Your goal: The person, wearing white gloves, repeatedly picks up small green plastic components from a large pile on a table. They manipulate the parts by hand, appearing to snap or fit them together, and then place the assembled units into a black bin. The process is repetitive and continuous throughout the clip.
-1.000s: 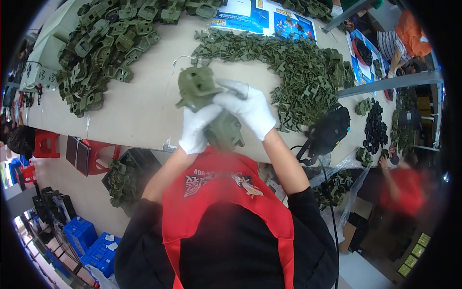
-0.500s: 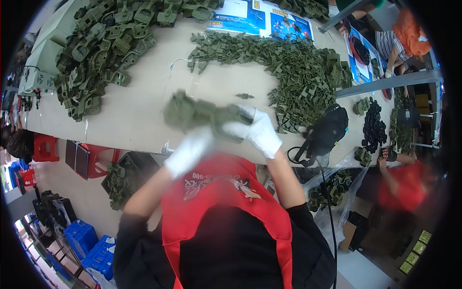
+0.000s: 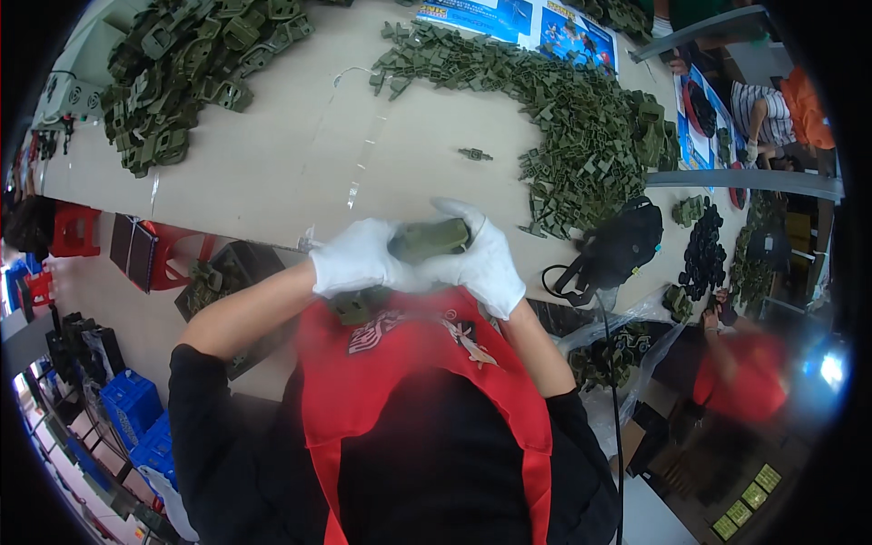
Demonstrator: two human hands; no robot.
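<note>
In white gloves, my left hand [image 3: 356, 258] and my right hand [image 3: 486, 265] are both closed around an olive-green moulded plastic part [image 3: 430, 240], close in front of my red apron. Its smooth rounded end shows between the gloves, while another piece of it juts out below my left hand. The fingers hide the middle. On the table beyond my right hand lies one small green plastic piece [image 3: 475, 154], apart from a large heap of similar small pieces [image 3: 581, 127].
Larger green parts [image 3: 173, 82] are piled at the far left of the table [image 3: 263, 173]. A black bag [image 3: 618, 245] with a strap sits at the right edge. A grey metal bar [image 3: 745, 182] crosses at right, near co-workers. Below left stand a dark bin [image 3: 241, 263] and red stools [image 3: 77, 229].
Both hands have drawn the green part nearer to my body and turned it. My left hand now wraps its side. The view has shifted, so the table's heaps appear higher.
</note>
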